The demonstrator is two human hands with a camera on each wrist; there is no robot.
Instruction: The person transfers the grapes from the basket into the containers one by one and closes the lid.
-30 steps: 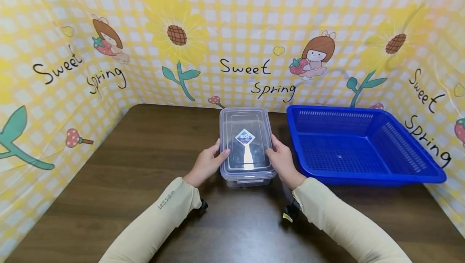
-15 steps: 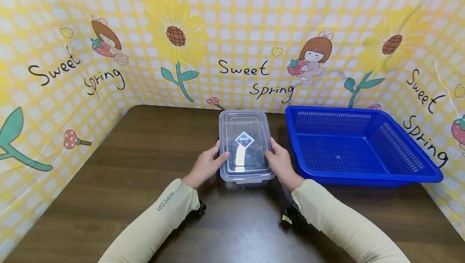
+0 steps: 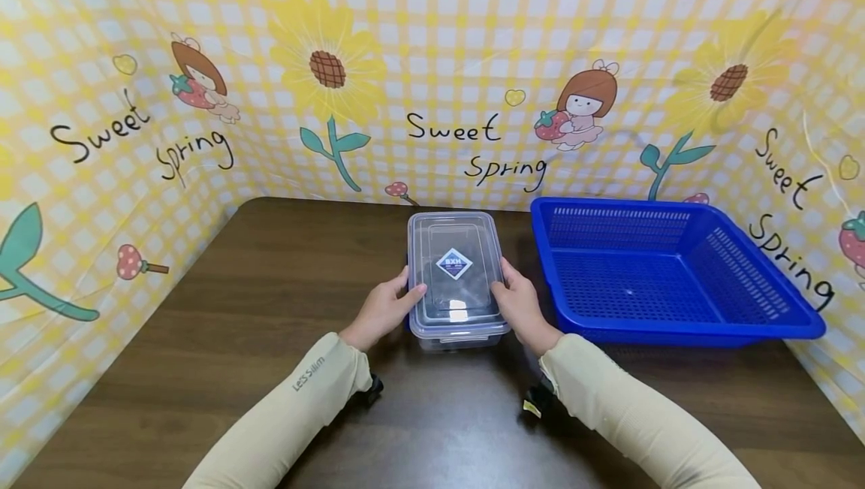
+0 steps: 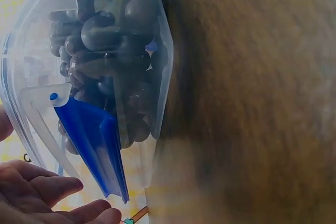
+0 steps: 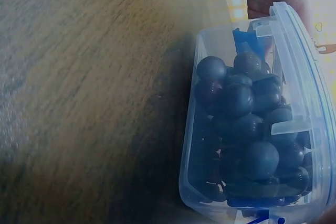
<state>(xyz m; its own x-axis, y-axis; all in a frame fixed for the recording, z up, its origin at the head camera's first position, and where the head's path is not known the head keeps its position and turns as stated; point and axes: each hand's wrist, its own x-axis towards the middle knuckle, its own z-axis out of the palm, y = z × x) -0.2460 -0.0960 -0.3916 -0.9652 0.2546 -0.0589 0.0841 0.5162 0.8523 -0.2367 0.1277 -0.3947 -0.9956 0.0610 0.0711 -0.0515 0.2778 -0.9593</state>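
A clear plastic food container [image 3: 439,297] with a fitted lid and a diamond-shaped label [image 3: 454,264] is in the middle of the head view. My left hand [image 3: 381,310] holds its left side, thumb on the lid's rim. On the opposite side my right hand [image 3: 523,307] grips it likewise. Dark round grape-like pieces [image 5: 258,160] fill much of the container in both wrist views. A blue latch [image 4: 94,140] slants outward from the container in the left wrist view, near my left fingers [image 4: 50,187]. The undersides of both hands are hidden in the head view.
To the right of the container stands a blue plastic basket [image 3: 544,264] with slotted walls. Everything is on a dark brown wooden table [image 3: 257,309]. A yellow checked cloth [image 3: 419,38] with printed flowers hangs behind and at both sides.
The container's far end has come down and nearer in the head view, and the glare on its lid has shifted. Both hands keep nearly the same hold.
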